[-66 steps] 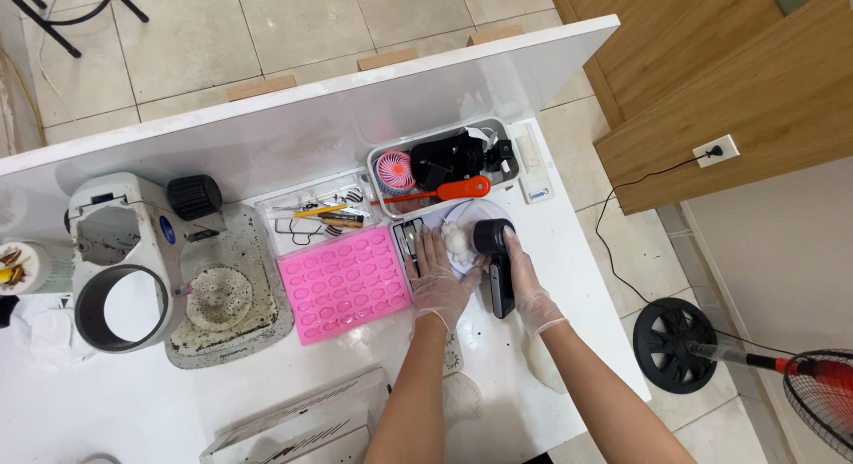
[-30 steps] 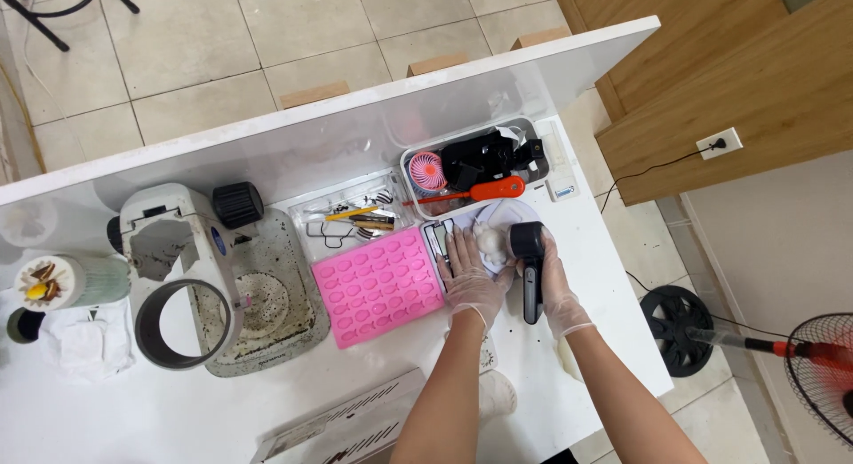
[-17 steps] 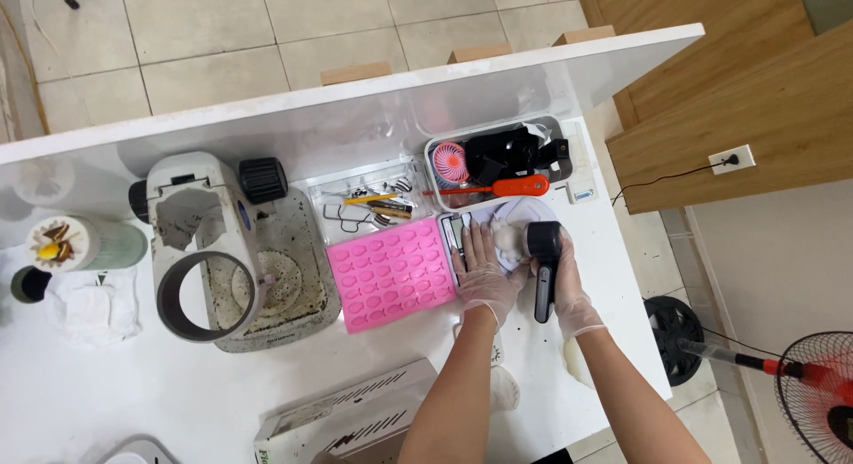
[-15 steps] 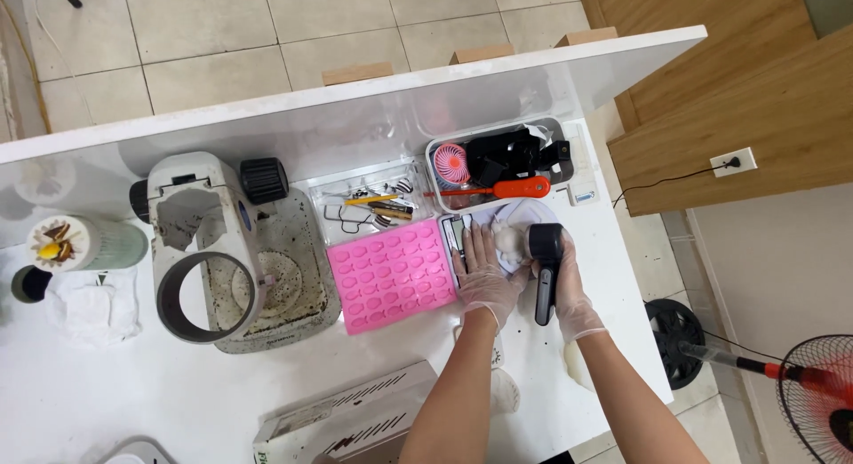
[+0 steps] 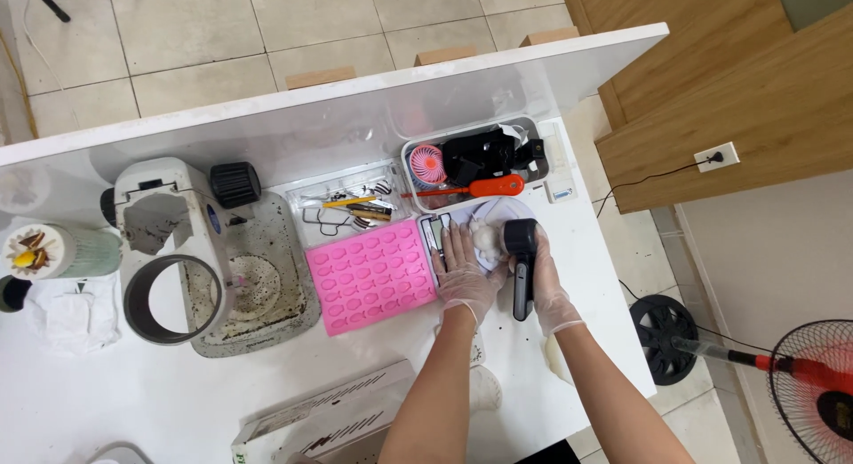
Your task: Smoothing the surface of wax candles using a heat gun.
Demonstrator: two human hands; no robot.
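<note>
My right hand (image 5: pixel 544 282) is wrapped round the black handheld tool (image 5: pixel 522 261), rigid and light I'd guess, while my left hand (image 5: pixel 464 269) lies flat steadying the small white piece (image 5: pixel 485 237), probably fragile, beside the pink mould (image 5: pixel 370 275).

A black handheld device (image 5: pixel 522 261) is held in the right hand (image 5: pixel 548 282), which is covered by a clear, whitish glove; the left hand (image 5: pixel 464 273) is gloved the same way. A small white lump (image 5: pixel 485 238) is seen between them. The table (image 5: pixel 142 393) is white. A pink mould (image 5: pixel 371 275) is patterned with rows of oval hollows. In a clear tray (image 5: pixel 538 134), a pink fan (image 5: pixel 428 164), black items and an orange-red tool (image 5: pixel 480 188) are seen. A white machine (image 5: pixel 173 224) with black knobs is speckled with dark brown residue. The floor (image 5: pixel 222 29) is laid in beige tiles.
</note>
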